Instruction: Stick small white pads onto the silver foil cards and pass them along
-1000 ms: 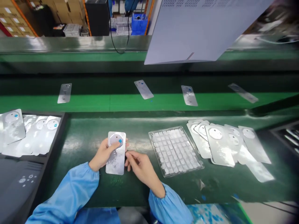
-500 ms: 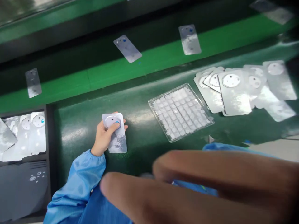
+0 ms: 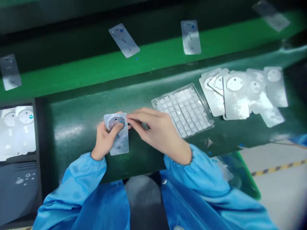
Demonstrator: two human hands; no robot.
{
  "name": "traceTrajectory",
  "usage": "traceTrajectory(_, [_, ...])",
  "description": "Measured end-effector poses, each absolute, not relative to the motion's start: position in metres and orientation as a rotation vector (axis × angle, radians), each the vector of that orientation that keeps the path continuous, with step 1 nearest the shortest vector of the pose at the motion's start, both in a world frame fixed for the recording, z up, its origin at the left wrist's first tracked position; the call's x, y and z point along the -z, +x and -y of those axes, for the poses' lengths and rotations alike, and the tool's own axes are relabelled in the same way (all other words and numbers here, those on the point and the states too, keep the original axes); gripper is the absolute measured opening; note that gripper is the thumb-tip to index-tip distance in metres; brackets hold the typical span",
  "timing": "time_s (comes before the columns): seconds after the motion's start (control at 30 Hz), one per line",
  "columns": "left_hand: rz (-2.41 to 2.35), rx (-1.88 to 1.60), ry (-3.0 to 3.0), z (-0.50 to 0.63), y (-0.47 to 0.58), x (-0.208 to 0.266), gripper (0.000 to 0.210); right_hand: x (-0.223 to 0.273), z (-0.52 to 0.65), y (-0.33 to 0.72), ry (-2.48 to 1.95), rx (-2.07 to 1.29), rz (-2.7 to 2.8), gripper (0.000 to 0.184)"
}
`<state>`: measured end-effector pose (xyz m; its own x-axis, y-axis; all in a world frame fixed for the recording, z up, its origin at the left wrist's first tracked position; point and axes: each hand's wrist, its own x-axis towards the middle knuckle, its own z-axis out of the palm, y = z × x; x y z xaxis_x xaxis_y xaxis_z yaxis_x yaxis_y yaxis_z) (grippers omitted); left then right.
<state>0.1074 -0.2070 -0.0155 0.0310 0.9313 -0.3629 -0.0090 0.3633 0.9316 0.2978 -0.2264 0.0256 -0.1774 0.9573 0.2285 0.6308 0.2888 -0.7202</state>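
My left hand [image 3: 105, 140] holds a silvery phone back cover [image 3: 121, 145] upright over the green bench, its thumb pressed on the round camera area by a small blue mark. The fingers of that hand wrap behind the cover. My right hand [image 3: 157, 129] is closed in a pinch at the cover's upper right edge. Whatever lies between its fingertips is too small to make out. Right behind this hand stands a clear tray [image 3: 194, 111] filled with rows of small pale round pieces.
Several overlapping phone back covers [image 3: 236, 99] lie to the right of the tray. At the left, a dark box [image 3: 39, 143] holds more covers [image 3: 25, 131]. Single covers [image 3: 191, 37] rest along the bright green strip [image 3: 96, 70] behind the bench. A green-rimmed bin [image 3: 248, 175] is below, at right.
My right hand has come down from close before the camera to the cover's upper right edge, its fingers now pinched. My left hand keeps its hold. The view has shifted slightly.
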Motion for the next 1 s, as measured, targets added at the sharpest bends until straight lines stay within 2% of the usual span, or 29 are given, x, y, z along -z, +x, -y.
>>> traceTrajectory(0.13, [-1.285, -0.983, 1.059, 0.207, 0.11, 0.015, 0.034, 0.003, 0.217, 0.286, -1.242, -0.494, 1.83, 0.021])
traceTrajectory(0.27, [-1.244, -0.997, 1.064, 0.209, 0.11, 0.016, 0.033, 0.019, 0.225, 0.282, -1.244, -0.376, 1.88, 0.026])
traceTrajectory(0.47, [-1.209, -0.969, 1.053, 0.212, 0.11, 0.021, 0.041, 0.021, 0.221, 0.282, -1.287, -0.33, 1.981, 0.027])
traceTrajectory(0.6, [-1.21, -0.972, 1.053, 0.212, 0.109, 0.021, 0.04, 0.023, 0.219, 0.28, -1.3, -0.258, 2.006, 0.021])
traceTrajectory(1.0, [-1.18, -0.972, 1.105, 0.211, 0.107, 0.026, 0.04, 0.024, 0.219, 0.277, -1.23, -0.226, 2.008, 0.02])
